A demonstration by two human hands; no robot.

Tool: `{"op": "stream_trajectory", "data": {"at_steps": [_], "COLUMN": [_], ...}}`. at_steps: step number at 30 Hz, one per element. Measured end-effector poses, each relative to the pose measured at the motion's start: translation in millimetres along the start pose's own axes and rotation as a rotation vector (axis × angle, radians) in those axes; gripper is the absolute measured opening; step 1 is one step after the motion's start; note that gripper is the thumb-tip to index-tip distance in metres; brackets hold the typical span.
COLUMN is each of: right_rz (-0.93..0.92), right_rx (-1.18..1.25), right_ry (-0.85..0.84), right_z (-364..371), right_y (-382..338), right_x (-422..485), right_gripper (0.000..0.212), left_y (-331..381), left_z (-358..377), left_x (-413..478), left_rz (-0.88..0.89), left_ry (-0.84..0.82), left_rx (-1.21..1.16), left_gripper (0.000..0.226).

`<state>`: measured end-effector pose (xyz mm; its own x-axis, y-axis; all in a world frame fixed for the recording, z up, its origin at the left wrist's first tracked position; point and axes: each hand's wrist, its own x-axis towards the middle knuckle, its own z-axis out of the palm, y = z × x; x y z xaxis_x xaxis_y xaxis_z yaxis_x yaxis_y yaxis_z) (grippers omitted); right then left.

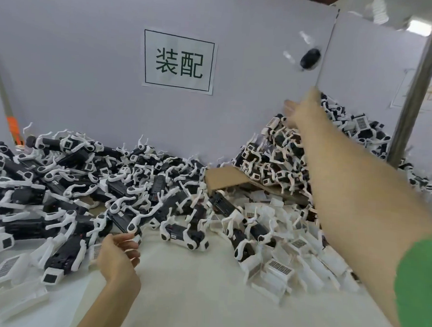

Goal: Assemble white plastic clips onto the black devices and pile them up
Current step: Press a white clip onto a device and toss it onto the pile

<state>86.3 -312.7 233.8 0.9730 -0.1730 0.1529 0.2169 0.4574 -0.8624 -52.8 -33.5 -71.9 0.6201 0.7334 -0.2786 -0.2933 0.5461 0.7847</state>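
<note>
A black device with white clips (308, 58) is in mid-air, blurred, high in front of the back wall, above the tall pile of assembled devices (280, 156) at the right. My right hand (304, 110) is stretched out toward that pile with fingers apart and nothing in it. My left hand (120, 252) rests low near the table's front, fingers half curled, its fingertips touching a black device (125, 220) at the edge of the large heap (66, 183) on the left. Loose white plastic clips (279, 266) lie at the right front.
White board walls (89, 69) close off the back and right, with a printed sign (179, 61) on the back one. A metal post (417, 81) stands at the right. A cardboard piece (224, 177) lies between the two heaps. The white table (202, 300) shows in front.
</note>
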Motion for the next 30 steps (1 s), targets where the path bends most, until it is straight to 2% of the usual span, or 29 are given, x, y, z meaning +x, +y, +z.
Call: {"op": "stream_trajectory", "data": {"at_steps": [2,3,5,9,11,14,19,22,24,25,28,30], "right_rz": [-0.071,-0.152,-0.207,-0.041,-0.032,-0.123,-0.260,-0.168,-0.063,-0.092,-0.439,-0.542], "right_rx": [-0.549,-0.752,-0.992,-1.376,-1.440,-1.462,-1.530,-1.603,-1.774,-1.858,-1.936,-1.830], "right_ry": [0.197,0.188,0.011,-0.468,-0.624,-0.717,-0.801,-0.922,-1.001,-1.001,-0.888,-0.868], "right_z": [0.3,2.4,5.0,-11.2,-7.5,9.1,34.7,46.2,50.1,49.8,38.4,23.9], "right_y": [-13.2,-6.3,21.1,98.6,126.8,166.3,234.5,271.1,292.6,301.8,316.7,312.3], "right_x": [15.0,16.3,5.2,-23.5,-28.3,-33.3,-53.8,-70.8,-83.1,-88.6,-101.9,-108.2], "right_gripper": [0.049,0.045,0.038,0.034,0.034,0.040,0.083,0.103,0.117,0.120,0.103,0.079], "left_y": [-0.2,-1.5,-5.4,-5.7,-4.2,-0.2,2.2,3.6,4.0,3.8,4.9,5.6], "left_z": [1.8,2.6,3.5,-0.4,1.6,4.3,-0.7,0.2,0.9,0.7,-0.2,-0.1], "left_x": [3.6,3.8,3.3,-1.8,-3.3,-6.0,-9.9,-10.9,-10.4,-9.7,-9.0,-9.8], "left_rz": [-0.047,-0.067,-0.068,-0.061,-0.078,-0.157,-0.163,-0.181,-0.188,-0.189,-0.198,-0.202], "left_ry": [-0.037,-0.060,-0.095,-0.112,-0.129,-0.127,-0.122,-0.115,-0.112,-0.111,-0.110,-0.101], "left_rx": [0.027,0.043,0.062,0.106,0.103,0.074,0.067,0.056,0.050,0.048,0.051,0.062], "left_gripper": [0.036,0.035,0.036,0.037,0.036,0.036,0.035,0.033,0.033,0.033,0.033,0.031]}}
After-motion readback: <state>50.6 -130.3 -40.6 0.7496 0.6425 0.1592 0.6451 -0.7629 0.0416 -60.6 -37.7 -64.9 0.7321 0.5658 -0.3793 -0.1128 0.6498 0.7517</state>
